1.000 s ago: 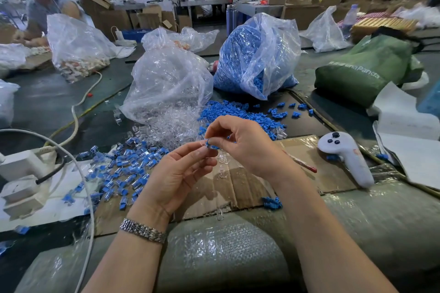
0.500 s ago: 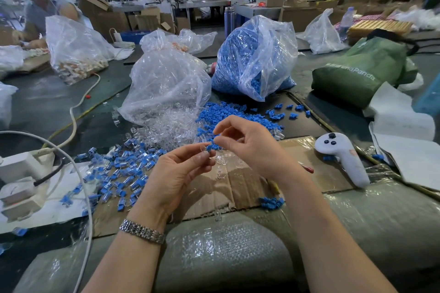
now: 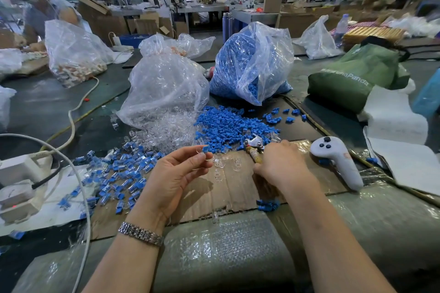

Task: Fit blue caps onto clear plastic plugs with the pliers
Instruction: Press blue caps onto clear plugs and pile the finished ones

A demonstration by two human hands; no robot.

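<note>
Your left hand (image 3: pixel 176 173) pinches a clear plug with a blue cap (image 3: pixel 202 150) just left of the pliers (image 3: pixel 254 147). Your right hand (image 3: pixel 281 164) grips the pliers' handles, beside the loose blue caps (image 3: pixel 228 126) on the desk (image 3: pixel 47 107).

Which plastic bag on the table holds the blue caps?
The bag of blue caps, far right of centre; the bag beside it holds clear plugs.

Cardboard (image 3: pixel 238 188) and bags (image 3: pixel 164 88) on bench (image 3: pixel 47 104)

bare forearms, silver link watchband (image 3: pixel 141 234) on left wrist
</note>
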